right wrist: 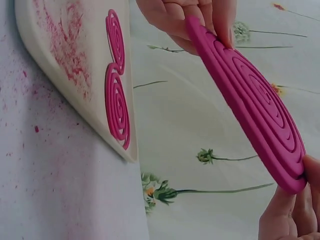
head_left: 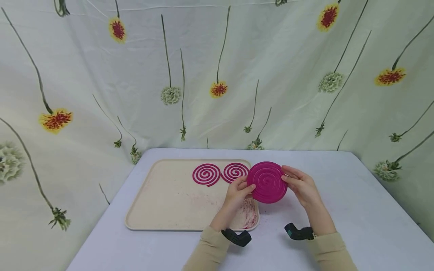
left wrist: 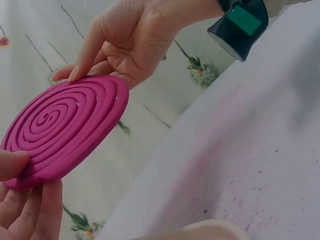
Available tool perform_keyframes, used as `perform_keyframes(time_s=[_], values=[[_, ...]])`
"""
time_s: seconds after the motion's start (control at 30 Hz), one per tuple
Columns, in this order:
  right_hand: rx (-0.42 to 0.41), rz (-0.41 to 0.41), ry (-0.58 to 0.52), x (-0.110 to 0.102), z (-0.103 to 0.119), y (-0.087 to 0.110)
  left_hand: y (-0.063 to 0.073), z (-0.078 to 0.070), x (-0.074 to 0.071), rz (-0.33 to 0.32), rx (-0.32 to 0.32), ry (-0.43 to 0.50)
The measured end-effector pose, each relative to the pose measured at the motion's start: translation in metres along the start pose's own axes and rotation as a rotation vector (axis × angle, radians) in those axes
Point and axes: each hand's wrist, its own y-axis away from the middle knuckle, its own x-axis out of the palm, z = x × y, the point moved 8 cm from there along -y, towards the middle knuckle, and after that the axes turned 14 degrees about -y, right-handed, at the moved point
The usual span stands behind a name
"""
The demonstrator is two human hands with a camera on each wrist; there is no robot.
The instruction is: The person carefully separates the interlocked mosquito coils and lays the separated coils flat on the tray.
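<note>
Soft, diffuse light casts faint shadows on the pale table [head_left: 356,195].

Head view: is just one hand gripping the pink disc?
No, the left hand and the right hand hold the pink disc at opposite edges.

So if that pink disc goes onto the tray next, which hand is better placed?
Probably the left hand: in the head view it appears over the tray, gripping the pink disc; the right hand grips its opposite edge, outside the tray.
</note>
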Motion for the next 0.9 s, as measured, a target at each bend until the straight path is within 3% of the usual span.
perform_keyframes(time_s=[0.2,0.4,0.6,0.9], values=[[-0.047,0.068,0.033,0.025,0.007,0.001,0.003,-0.021,-0.027,-0.012,0.073,-0.044],[-0.076,0.137,0.106,0.046,0.010,0.002,0.005,-0.031,-0.047,-0.080,0.083,-0.031],[-0.107,0.231,0.258,0.056,0.009,0.008,0.005,-0.034,-0.056,-0.119,0.067,-0.041],[-0.105,0.267,0.292,0.060,0.012,0.014,0.011,-0.052,-0.060,-0.107,0.115,-0.036]])
